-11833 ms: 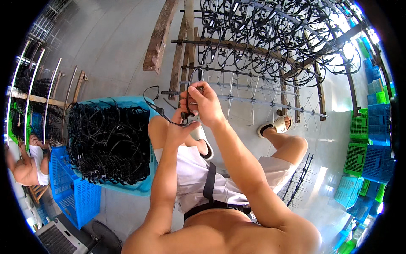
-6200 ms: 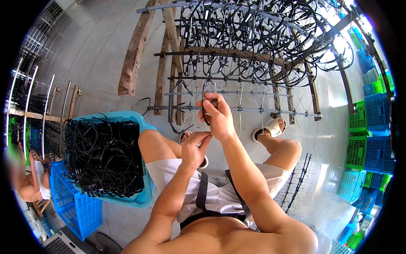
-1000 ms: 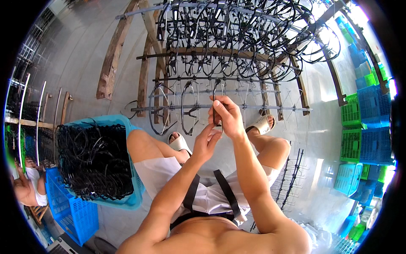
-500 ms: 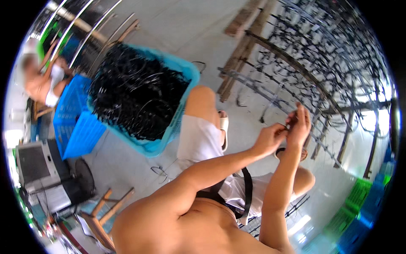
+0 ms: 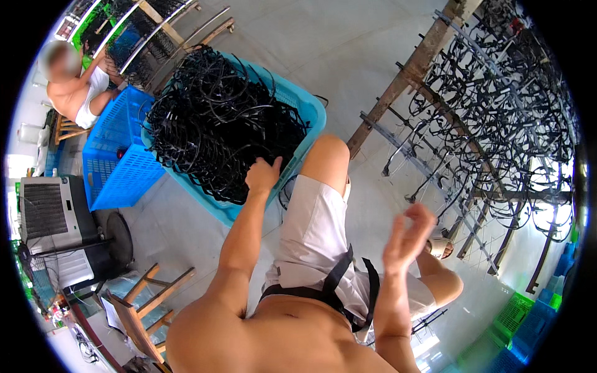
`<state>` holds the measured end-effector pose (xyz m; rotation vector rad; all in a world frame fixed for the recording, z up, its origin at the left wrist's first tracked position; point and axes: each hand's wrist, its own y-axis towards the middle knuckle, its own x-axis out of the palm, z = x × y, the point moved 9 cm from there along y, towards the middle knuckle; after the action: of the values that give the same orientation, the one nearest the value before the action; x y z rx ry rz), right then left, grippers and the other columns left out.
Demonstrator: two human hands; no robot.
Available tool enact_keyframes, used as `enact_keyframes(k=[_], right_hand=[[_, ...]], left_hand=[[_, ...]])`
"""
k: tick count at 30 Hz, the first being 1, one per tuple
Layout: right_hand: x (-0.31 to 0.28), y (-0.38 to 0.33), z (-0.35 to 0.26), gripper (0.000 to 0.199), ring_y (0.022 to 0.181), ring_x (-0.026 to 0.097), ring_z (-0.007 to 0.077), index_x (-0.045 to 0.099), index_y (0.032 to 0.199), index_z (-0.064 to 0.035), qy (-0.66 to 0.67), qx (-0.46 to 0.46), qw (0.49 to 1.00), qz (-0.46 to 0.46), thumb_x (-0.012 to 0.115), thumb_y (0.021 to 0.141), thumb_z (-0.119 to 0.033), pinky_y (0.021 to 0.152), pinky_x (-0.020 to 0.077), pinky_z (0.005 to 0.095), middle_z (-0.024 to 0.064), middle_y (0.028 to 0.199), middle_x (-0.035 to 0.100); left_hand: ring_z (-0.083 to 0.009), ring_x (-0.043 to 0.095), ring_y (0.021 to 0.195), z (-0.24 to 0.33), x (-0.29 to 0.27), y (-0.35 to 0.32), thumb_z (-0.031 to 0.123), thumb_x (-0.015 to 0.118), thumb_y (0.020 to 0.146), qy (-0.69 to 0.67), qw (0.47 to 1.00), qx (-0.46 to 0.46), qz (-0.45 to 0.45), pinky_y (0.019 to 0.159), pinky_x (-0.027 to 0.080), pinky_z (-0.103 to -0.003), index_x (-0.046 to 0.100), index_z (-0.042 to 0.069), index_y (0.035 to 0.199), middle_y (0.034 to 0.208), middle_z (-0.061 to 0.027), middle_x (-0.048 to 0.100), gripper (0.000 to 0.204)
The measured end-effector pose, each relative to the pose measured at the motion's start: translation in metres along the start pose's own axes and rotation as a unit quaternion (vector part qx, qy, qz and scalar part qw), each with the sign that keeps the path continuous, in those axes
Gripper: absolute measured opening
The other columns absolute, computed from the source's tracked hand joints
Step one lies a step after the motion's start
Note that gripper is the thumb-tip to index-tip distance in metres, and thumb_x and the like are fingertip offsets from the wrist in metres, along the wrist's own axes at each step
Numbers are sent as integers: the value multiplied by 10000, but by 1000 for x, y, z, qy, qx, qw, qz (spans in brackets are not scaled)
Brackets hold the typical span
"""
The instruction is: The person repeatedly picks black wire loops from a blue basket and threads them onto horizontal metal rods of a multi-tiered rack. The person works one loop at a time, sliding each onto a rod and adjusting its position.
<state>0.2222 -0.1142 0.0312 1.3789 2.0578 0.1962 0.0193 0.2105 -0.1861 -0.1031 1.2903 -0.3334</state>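
Grey floor [image 5: 280, 34] surrounds me. My left fingers [image 5: 257, 166] touch the black looped pieces [image 5: 214, 118] heaped in a turquoise tub [image 5: 313, 109]; whether they grip one, I cannot tell. My right fingers [image 5: 420, 217], blurred, curl loosely apart beside the hung rack [image 5: 429, 55].

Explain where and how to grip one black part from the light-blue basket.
One of the black parts is probably best pinched by a thin strip arching up on top, coming from above: the light-blue basket is open there, its walls hem in the sides, and the parts look tangled. The left hand is at the heap's near edge.
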Motion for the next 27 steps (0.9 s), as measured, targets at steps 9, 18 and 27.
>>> enact_keyframes(k=[9,18,27], right_hand=[[139,3,-59,331,850,603,307,556,1112,-14,100,-101,934,-328,658,805,-86,746,494,357,147,991,589],[121,-43,-80,564,732,621,224,380,1348,-49,268,141,714,-632,584,902,-328,648,505,310,155,999,611],[-88,-11,1,251,474,524,212,477,963,36,543,234,781,-199,621,858,-140,391,421,296,187,704,563]], left_hand=[[-221,622,776,40,-63,-56,253,536,847,-461,877,124,-51,650,503,-333,622,12,917,811,-147,629,265],[-260,625,608,133,-158,-211,273,673,809,-218,726,609,-233,586,506,-337,596,95,1022,711,-91,632,288],[-358,621,793,144,-34,14,118,515,831,11,884,420,205,710,514,-432,627,59,910,897,-172,636,150]])
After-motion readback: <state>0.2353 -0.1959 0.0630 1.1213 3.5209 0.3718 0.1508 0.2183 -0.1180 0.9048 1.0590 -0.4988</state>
